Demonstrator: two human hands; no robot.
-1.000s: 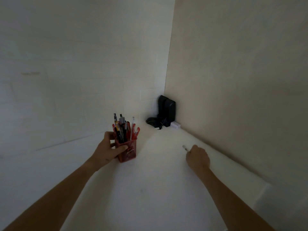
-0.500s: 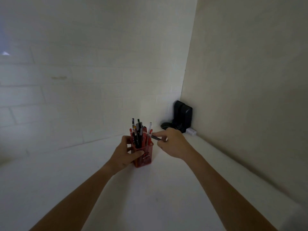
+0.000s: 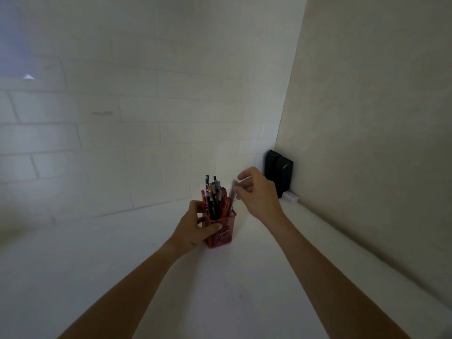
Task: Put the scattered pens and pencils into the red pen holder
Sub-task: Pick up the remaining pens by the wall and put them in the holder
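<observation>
The left hand (image 3: 195,225) gripped the red pen holder (image 3: 221,231) from its left side, fingers curled around the far face and the thumb pressed across the near one, so the mesh cup stood steady on the white desk (image 3: 220,289). Inside it a crowded bundle of pens and pencils (image 3: 215,199) stood upright, leaving what looked like little free room except along the right edge. Just right of that bundle, the right hand (image 3: 256,194) pinched a clear pen (image 3: 233,192) near its top, the barrel almost upright with its lower end at or just inside the holder's rim; blur hid the exact tip. To finish this well, the pen probably needed to stay vertical, slide down the right-hand gap, and be let go only once seated, while the left hand braced against tipping. In the far right corner stood a black device (image 3: 278,172), well apart.
</observation>
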